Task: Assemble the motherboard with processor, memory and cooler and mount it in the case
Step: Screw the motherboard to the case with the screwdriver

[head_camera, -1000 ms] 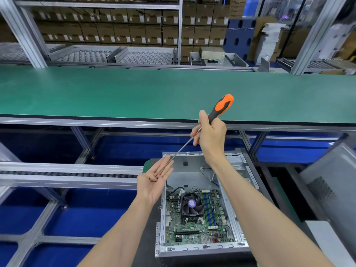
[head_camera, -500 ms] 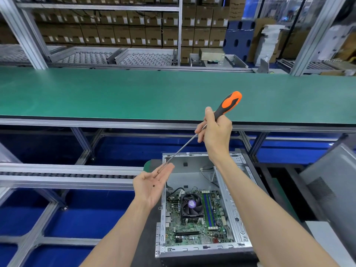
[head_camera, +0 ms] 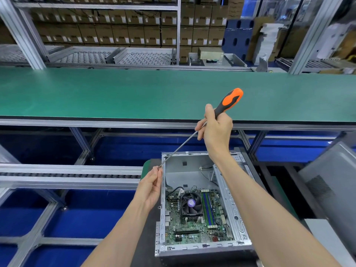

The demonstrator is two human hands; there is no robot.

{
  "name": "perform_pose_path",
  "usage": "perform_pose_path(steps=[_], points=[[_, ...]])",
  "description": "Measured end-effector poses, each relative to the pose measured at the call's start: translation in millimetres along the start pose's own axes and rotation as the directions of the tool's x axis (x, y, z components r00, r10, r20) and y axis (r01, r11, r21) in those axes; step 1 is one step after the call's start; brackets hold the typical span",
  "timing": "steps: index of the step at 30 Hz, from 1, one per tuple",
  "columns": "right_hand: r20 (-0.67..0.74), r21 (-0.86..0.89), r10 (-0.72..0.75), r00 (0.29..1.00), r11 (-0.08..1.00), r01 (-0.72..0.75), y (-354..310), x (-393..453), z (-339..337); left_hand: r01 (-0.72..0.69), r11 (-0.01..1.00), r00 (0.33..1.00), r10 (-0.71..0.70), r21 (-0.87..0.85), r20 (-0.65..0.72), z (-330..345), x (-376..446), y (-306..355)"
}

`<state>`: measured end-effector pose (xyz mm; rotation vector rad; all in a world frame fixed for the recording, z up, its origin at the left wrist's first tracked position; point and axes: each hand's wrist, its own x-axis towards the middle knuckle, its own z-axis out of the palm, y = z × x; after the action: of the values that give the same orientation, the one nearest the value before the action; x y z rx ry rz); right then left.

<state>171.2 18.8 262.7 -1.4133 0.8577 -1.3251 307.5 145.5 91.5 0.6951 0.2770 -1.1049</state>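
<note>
An open metal case [head_camera: 234, 214] lies below me with the green motherboard [head_camera: 192, 226] in it. A black cooler fan [head_camera: 190, 204] and memory sticks [head_camera: 208, 209] sit on the board. My right hand [head_camera: 216, 132] grips a long screwdriver [head_camera: 229, 101] by its orange and black handle, above the case. Its thin shaft slants down to the left. My left hand [head_camera: 152, 186] has its fingers curled, with the fingertips pinched together at the shaft's tip, just left of the case wall. What they pinch is too small to see.
A long green conveyor belt [head_camera: 134, 93] runs across in front of me. A roller rail [head_camera: 67, 175] lies at the left. A grey case panel [head_camera: 331, 185] leans at the right. Shelves of cardboard boxes [head_camera: 115, 31] stand behind.
My left hand was open, palm up, with a small dark screw on it. Its fingers have now closed at the screwdriver's tip. My right hand and the screwdriver moved slightly right.
</note>
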Motion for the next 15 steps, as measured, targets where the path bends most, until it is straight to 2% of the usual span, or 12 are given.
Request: perform_pose_path(steps=[15], points=[[0.023, 0.054, 0.015, 1.000, 0.998, -0.016, -4, -8, 6, -0.023, 0.949, 0.999, 0.015, -0.316, -0.028, 23, -7, -8]])
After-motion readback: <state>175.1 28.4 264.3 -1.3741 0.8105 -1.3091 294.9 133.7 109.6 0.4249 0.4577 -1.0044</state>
